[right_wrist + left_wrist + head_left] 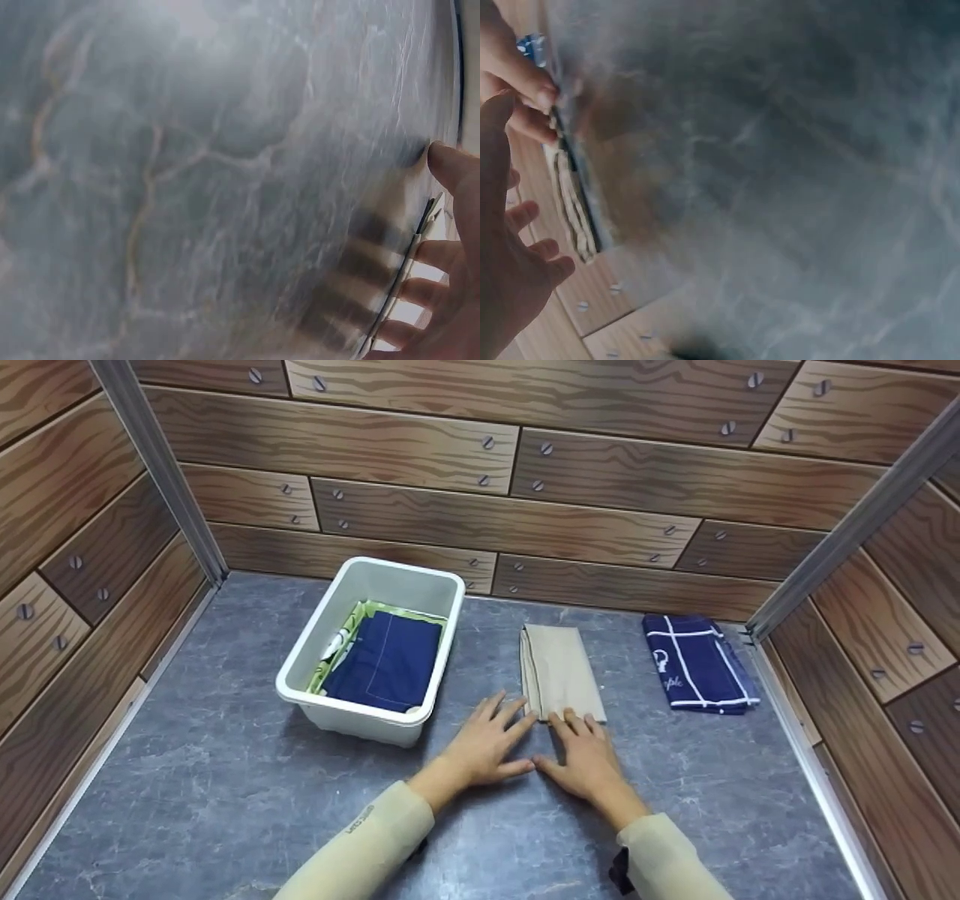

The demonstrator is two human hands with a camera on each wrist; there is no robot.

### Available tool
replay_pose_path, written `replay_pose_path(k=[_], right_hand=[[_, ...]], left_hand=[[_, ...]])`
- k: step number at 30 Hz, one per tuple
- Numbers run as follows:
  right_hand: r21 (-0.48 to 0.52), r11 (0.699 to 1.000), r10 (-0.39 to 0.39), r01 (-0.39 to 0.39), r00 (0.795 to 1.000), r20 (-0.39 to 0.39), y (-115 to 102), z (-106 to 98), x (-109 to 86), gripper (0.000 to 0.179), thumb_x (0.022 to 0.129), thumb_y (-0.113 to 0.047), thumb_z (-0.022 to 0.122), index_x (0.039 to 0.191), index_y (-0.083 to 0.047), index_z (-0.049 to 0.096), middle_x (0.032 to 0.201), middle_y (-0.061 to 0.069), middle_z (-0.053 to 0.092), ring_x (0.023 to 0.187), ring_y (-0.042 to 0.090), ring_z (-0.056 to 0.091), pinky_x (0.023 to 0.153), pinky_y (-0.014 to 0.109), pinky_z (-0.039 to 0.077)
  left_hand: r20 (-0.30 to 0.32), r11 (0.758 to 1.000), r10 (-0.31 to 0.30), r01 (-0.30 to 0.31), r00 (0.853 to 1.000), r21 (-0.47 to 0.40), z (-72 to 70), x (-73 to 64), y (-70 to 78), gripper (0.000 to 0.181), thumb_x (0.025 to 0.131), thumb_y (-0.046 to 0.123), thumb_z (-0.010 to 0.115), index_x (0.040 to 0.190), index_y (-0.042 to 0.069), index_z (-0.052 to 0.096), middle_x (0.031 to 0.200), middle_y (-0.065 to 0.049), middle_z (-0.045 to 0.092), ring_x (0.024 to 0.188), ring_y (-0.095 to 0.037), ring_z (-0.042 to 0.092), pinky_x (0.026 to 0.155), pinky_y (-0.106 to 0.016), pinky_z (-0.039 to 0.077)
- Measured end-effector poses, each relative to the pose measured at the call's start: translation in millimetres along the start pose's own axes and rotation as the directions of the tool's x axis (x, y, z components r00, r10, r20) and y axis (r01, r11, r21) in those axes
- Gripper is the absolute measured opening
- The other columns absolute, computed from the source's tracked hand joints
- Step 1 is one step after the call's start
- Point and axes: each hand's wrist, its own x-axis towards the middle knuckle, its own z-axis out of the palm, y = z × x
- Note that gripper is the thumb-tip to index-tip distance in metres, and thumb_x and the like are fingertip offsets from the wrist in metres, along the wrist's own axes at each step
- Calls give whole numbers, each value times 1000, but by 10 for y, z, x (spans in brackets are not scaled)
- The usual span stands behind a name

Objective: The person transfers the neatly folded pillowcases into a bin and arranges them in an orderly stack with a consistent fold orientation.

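A folded beige cloth (562, 671) lies flat on the grey marbled table, its layered folds showing along the left side. My right hand (586, 757) rests its outstretched fingers on the cloth's near edge; the right wrist view shows these fingers (424, 292) on the thin cloth edge (390, 300). Just beside the near left corner is my left hand (487, 746), fingers spread; in the left wrist view a gap separates most of its fingers from the cloth (576, 206). The two thumbs almost meet in front of the cloth. Neither hand grips anything.
Left of the hands stands a white plastic bin (367, 712) holding a folded navy cloth (390, 660) over a green patterned one (345, 641). A navy cloth with white lines (697, 664) lies at the right. Wood-patterned walls (600, 510) enclose the table (187, 780).
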Motion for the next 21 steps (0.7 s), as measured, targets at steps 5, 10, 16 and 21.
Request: replay_pose_path(k=[5,10,16,21], right_hand=[[-9,1000,2,-2,1000,1,-69,28,-50,82,86,-59,67,152,-16,43,155,18,41,140,53,32,111,69,28],[-15,1000,-5,5,1000,-6,-114,48,-86,82,86,-59,66,152,-17,43,154,17,42,139,52,33,110,69,30],[-13,1000,-21,20,999,-34,-144,78,-112,79,86,-56,67,150,-15,46,151,18,45,137,52,36,108,67,34],[-16,999,-47,46,997,-61,-158,92,-138,74,86,-50,69,146,-12,51,148,18,48,132,50,40,107,65,36]], left_hand=[[34,999,-38,38,999,-16,85,-36,-34,77,94,65,48,154,17,39,159,-15,34,143,-47,32,115,-58,33],[43,998,-60,61,997,-28,128,-64,-53,78,94,67,47,155,19,37,158,-15,34,143,-46,32,115,-58,32],[59,995,-76,79,995,-58,159,-54,-39,77,95,66,47,157,24,32,162,-16,26,143,-48,30,113,-61,33],[97,995,-73,78,993,-55,195,-43,-4,74,96,67,42,158,28,29,166,-11,17,145,-47,26,109,-68,33]])
